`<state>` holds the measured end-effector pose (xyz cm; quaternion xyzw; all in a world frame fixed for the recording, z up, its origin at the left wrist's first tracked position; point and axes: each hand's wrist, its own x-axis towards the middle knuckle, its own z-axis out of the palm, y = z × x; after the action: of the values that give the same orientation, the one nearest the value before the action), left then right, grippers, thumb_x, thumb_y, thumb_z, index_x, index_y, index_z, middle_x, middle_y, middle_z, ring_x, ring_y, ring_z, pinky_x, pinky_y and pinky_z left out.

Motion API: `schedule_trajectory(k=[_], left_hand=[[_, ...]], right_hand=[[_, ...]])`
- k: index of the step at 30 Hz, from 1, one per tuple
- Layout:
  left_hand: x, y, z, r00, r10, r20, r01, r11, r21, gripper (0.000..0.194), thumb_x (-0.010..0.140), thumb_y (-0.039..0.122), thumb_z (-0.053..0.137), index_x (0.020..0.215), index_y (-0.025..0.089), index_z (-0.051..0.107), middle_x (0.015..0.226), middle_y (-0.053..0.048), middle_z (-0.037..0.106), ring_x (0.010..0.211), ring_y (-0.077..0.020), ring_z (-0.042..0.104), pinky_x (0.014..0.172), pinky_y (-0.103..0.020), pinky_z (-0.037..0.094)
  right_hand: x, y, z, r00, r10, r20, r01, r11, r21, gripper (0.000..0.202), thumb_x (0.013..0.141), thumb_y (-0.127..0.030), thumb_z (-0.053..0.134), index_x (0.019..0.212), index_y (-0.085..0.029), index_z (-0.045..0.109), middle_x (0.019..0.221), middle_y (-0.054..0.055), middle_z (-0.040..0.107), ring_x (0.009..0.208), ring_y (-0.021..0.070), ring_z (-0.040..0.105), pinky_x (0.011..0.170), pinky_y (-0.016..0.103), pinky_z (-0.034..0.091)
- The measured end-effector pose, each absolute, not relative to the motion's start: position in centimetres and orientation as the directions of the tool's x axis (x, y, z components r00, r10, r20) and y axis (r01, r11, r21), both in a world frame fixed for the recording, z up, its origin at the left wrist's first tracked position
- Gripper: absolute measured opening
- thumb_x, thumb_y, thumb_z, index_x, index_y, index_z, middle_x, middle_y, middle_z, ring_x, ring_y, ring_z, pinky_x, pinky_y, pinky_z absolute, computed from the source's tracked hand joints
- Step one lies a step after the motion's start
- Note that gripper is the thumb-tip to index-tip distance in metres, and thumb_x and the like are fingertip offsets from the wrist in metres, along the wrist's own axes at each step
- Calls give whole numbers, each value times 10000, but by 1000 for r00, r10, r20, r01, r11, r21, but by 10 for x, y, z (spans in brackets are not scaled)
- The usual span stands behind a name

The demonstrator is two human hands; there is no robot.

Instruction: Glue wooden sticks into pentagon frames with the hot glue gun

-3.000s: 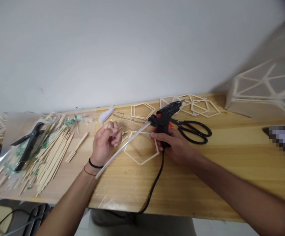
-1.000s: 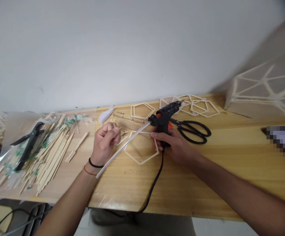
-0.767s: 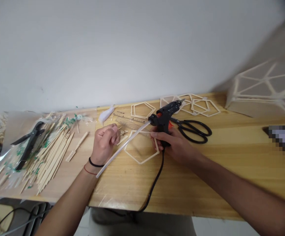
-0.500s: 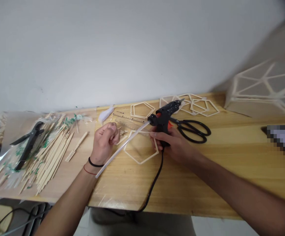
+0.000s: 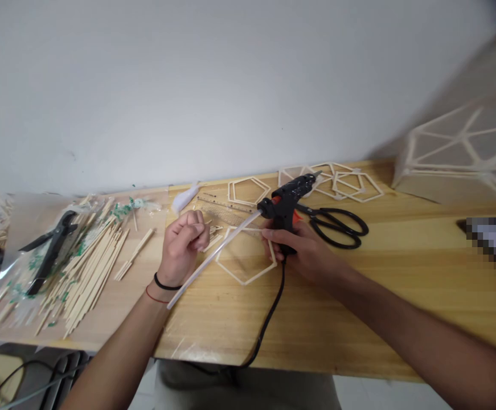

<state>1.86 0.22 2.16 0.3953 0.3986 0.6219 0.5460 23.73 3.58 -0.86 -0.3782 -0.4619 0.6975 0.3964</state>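
My right hand [image 5: 299,245] is wrapped around the handle of a black hot glue gun [image 5: 288,199] with an orange trigger. Its nozzle points up to the right, and a long clear glue stick [image 5: 213,254] sticks out of its back, slanting down to the left. My left hand [image 5: 185,239] is closed in a fist beside the glue stick, with nothing showing in it. Between my hands lies a pentagon frame [image 5: 230,273] of thin wooden sticks, its right corner close to my right fingers. Black-handled scissors [image 5: 341,228] lie just right of the glue gun, their blades partly hidden behind it.
More stick frames [image 5: 248,191] lie along the wall. At left, wooden sticks [image 5: 96,279] and black pliers-like cutters [image 5: 51,250] lie on a plastic sheet. A panelled stick structure [image 5: 456,154] stands at right, beyond a pixelated device [image 5: 495,245]. The gun's black cord [image 5: 269,324] runs over the table's front edge.
Both hands and the glue gun stay almost where they were. The whole view has shifted by only a few pixels.
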Motion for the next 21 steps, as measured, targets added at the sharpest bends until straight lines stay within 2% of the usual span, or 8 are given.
schedule_trajectory(k=[5, 10, 15, 21], left_hand=[[18, 1, 21, -90, 994, 69, -350, -97, 932, 497, 725, 230, 769, 563, 178, 302, 612, 54, 345, 477, -38, 327, 480, -232, 221], [20, 0, 16, -123, 988, 92, -284, -124, 951, 440, 691, 144, 717, 515, 173, 315, 566, 47, 345, 495, -56, 331, 509, -260, 218], [21, 3, 11, -145, 987, 72, -263, -109, 959, 441, 650, 145, 715, 481, 177, 308, 540, 56, 330, 483, -54, 298, 504, -263, 194], [19, 0, 10, -147, 982, 117, -147, -139, 979, 435, 762, 205, 701, 437, 187, 412, 506, 31, 409, 498, -85, 368, 533, -282, 257]], right_hand=[[238, 35, -10, -400, 903, -157, -209, -256, -944, 218, 772, -359, 807, 761, -218, 641, 515, -39, 557, 457, 120, 463, 471, 275, 347], [241, 34, -11, -433, 892, -129, -143, -210, -967, 221, 825, -386, 793, 776, -216, 659, 509, -33, 572, 461, 132, 497, 494, 285, 375], [242, 35, -11, -420, 899, -122, -120, -188, -975, 264, 799, -418, 825, 772, -214, 660, 519, -34, 564, 465, 132, 483, 484, 286, 380], [240, 35, -16, -435, 892, -123, -143, -204, -968, 254, 825, -409, 806, 785, -214, 649, 536, -31, 563, 473, 132, 480, 486, 286, 377]])
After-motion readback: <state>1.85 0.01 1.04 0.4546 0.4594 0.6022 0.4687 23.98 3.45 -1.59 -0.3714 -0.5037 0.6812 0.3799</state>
